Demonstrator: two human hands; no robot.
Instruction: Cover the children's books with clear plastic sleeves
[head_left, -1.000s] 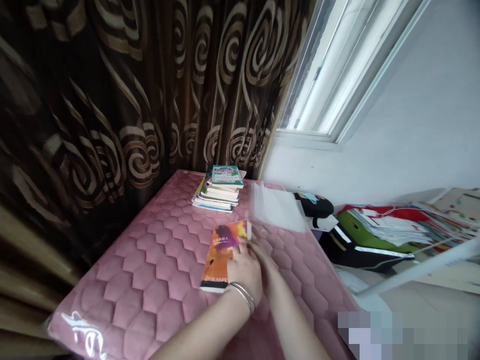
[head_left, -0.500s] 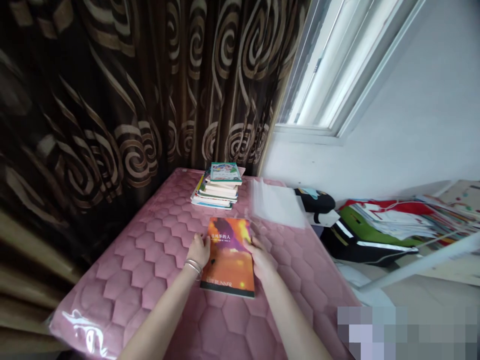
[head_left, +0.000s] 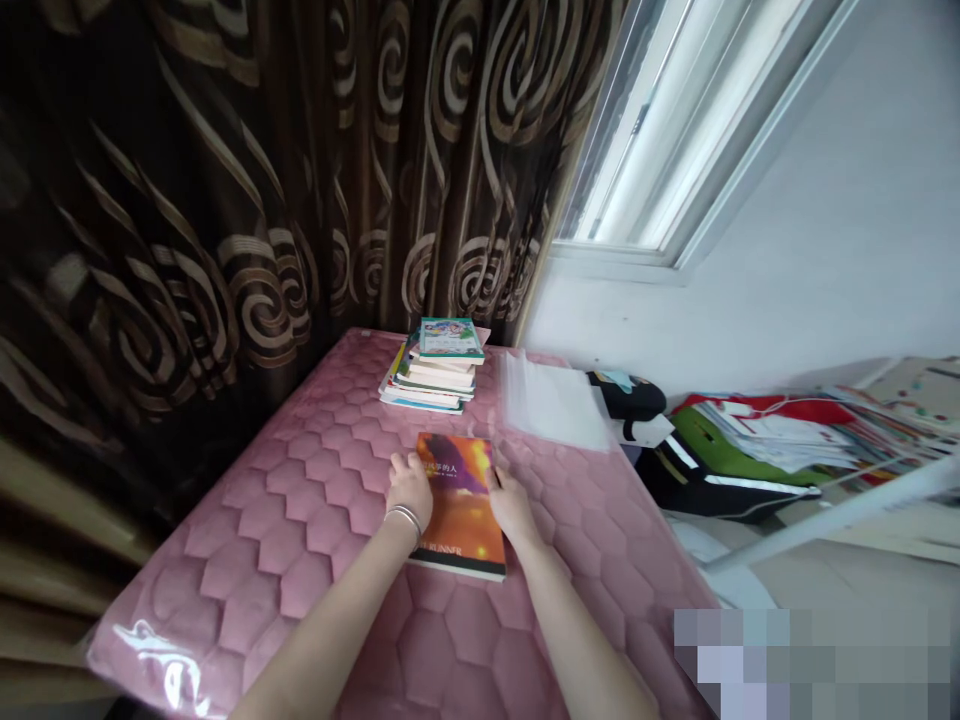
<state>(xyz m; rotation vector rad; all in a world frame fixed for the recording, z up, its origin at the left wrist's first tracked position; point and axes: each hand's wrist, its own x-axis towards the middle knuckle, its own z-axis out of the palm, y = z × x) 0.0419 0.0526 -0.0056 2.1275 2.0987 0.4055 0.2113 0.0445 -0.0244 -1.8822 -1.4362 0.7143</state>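
Left of the window (head_left: 637,150) hangs a dark brown curtain (head_left: 262,200) with pale swirls, and a white wall (head_left: 832,220) stretches away to the window's right. Below the window I can see a small black pouch (head_left: 628,396); down to the window's right come a green-and-black bag (head_left: 701,440), a heap of papers (head_left: 780,438) and a slanting white bar (head_left: 825,525).

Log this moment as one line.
left hand: at left edge of book; right hand: at its right edge; book: cover up; book stack: farther back on mattress

The pink mattress (head_left: 300,510) carries one orange book (head_left: 463,510), a book stack (head_left: 435,375) near its far edge, translucent sheets (head_left: 559,400) toward the far right corner
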